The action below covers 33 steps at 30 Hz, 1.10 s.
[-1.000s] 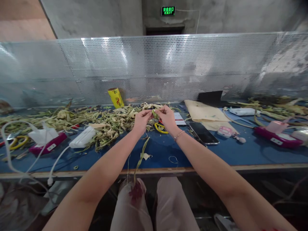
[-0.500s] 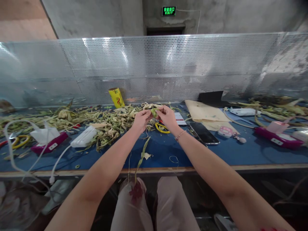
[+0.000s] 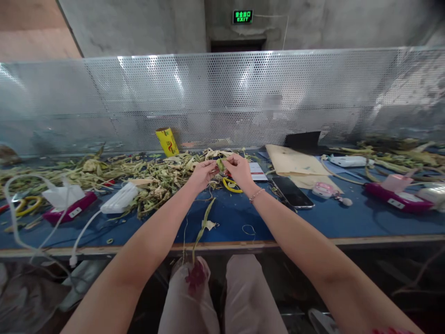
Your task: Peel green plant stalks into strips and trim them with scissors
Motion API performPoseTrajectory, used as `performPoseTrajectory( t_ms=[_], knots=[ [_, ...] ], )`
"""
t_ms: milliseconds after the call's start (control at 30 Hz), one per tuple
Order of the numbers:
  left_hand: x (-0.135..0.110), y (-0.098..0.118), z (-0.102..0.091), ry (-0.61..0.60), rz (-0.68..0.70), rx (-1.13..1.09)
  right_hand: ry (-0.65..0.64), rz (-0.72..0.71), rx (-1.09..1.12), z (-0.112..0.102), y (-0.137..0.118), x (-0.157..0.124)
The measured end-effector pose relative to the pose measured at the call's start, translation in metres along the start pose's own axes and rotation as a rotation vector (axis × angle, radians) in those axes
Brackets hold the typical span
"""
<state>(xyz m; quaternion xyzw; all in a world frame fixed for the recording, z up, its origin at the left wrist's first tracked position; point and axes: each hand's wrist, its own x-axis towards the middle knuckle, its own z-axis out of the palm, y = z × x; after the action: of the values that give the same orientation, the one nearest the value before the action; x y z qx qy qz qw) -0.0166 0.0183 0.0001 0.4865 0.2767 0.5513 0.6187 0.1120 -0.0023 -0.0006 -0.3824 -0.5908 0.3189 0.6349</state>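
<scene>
Between the fingertips of both hands is a small green piece of plant [image 3: 220,163], partly hidden by the fingers. My left hand [image 3: 205,173] pinches it from the left, and my right hand [image 3: 238,169] from the right. Just below the hands lies a yellow loop handle [image 3: 232,186], likely of scissors, on the blue table surface [image 3: 229,218]. A heap of dried, withered leaves and stems [image 3: 167,174] spreads behind and to the left of my hands. Nearer to me, a long limp green stem [image 3: 204,220] hangs over the table edge.
A white adapter [image 3: 121,198], purple power strips [image 3: 69,211] and cables lie at left. To the right are a phone [image 3: 293,192], brown paper [image 3: 295,162] and a pink case [image 3: 323,189]. A yellow cardboard tube [image 3: 167,141] stands before the perforated metal screen [image 3: 194,102].
Both hands stay together at nearly the same spot, with the fingers shifting slightly around the green piece. The whole view has moved a little.
</scene>
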Motion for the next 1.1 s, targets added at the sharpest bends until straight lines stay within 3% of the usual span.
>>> performPoseTrajectory(
  t_ms=[267,500,633,1100],
  knots=[
    [-0.003,-0.003,0.002,0.004,-0.010,-0.011,-0.019,-0.046,-0.126,0.001,0.004,0.000],
    [-0.001,-0.004,0.002,0.149,-0.011,-0.039,-0.090,-0.102,-0.187,0.002,0.013,0.000],
    [-0.002,-0.003,0.004,0.162,0.007,-0.041,-0.070,-0.180,-0.285,0.000,0.015,0.003],
    [-0.008,-0.001,0.014,0.092,0.076,0.051,0.068,-0.181,-0.351,-0.003,-0.003,-0.002]
  ],
)
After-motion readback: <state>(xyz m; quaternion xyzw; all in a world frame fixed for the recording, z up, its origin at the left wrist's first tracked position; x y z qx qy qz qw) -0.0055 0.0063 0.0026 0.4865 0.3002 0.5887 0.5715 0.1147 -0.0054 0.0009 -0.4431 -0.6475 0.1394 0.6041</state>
